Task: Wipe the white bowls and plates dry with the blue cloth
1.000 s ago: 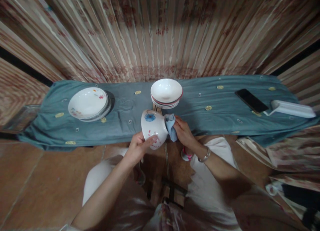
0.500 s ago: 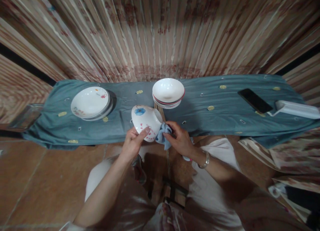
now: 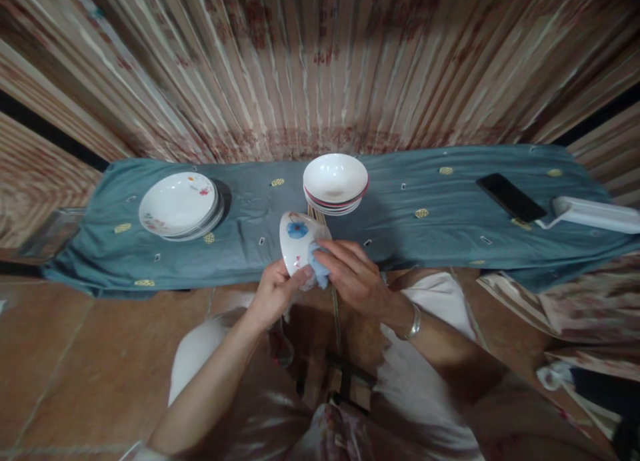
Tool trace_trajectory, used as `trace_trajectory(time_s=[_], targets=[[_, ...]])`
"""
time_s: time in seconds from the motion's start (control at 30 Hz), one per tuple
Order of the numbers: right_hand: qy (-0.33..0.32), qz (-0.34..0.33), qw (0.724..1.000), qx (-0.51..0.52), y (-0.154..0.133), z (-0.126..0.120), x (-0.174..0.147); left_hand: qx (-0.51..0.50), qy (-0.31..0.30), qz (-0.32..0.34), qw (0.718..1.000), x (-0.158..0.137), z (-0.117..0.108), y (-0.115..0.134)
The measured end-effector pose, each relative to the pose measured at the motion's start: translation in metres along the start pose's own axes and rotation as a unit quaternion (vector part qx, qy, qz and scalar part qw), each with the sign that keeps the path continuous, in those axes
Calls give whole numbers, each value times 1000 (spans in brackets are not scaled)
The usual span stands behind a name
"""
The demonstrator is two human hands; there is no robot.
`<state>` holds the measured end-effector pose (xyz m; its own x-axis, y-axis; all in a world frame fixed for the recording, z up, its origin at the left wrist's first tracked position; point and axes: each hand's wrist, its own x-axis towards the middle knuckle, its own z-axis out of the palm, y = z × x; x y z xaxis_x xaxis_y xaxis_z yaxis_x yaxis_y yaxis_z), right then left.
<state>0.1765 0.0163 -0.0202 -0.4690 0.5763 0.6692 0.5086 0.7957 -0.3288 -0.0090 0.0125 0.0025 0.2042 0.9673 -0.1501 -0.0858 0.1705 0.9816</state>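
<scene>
A white bowl [image 3: 296, 242] with a blue flower and small red marks is tipped on its side above the table's front edge. My left hand [image 3: 277, 289] grips its rim from the lower left, thumb on the outside. Closed round a light blue cloth [image 3: 319, 264], my right hand [image 3: 356, 274] presses it against the bowl's outer wall near the base. Just behind stands a stack of white bowls [image 3: 336, 179], some with red rims. Partly hidden under that stack and behind the held bowl are thin chopsticks [image 3: 316, 214].
A stack of floral white plates [image 3: 176, 204] stands on the left of the table's blue-green cloth [image 3: 250, 201]. To the right lie a black phone [image 3: 511, 198] and a white object with a bent arm [image 3: 595, 214]. Pleated curtains [image 3: 320, 68] hang behind the table.
The bowl has shifted slightly right and turned. My right hand has brought the cloth from beside the bowl's base up onto its outer wall.
</scene>
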Motion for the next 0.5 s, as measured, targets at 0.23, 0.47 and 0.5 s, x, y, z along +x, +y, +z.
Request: trace_trajectory(time_s=[0.23,0.47,0.5], targets=[[38,84,994,52,8,-8,9,69,-59,9,996,-4,4,-1],[46,260,942,208,36,-3,4,130,-90,1,987,-10,6,1],[47,281,930,231,41,-1,3,124,-92,-4,988,-10,7,2]])
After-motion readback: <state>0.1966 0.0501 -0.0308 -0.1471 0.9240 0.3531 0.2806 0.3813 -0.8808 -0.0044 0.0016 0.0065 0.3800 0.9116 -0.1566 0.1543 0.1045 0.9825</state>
